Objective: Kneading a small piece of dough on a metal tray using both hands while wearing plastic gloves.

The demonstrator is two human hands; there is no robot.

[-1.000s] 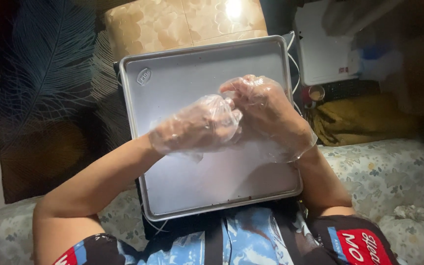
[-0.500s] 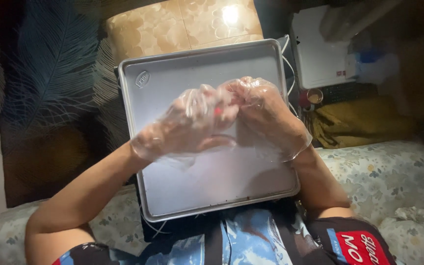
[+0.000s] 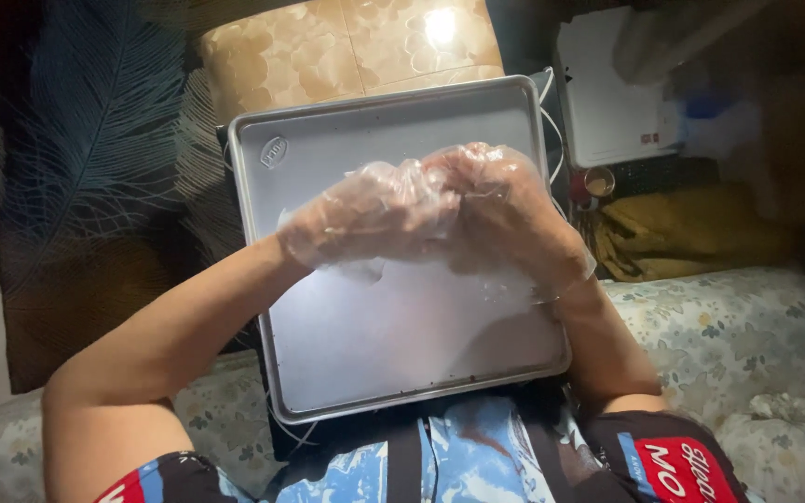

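Whatever gloved hands (image 3: pixel 440 214) enclose — hidden.

1. Two hands, the left hand (image 3: pixel 375 214) and the right hand (image 3: pixel 505 210), each covered by a clear plastic glove, are pressed together above a metal tray (image 3: pixel 393 363).
2. The tray is rested on the lap; a yellow cloth (image 3: pixel 691 237) is seen at right.

Metal baking tray (image 3: pixel 347 373) on lap, floral cushion (image 3: pixel 729 335) beside
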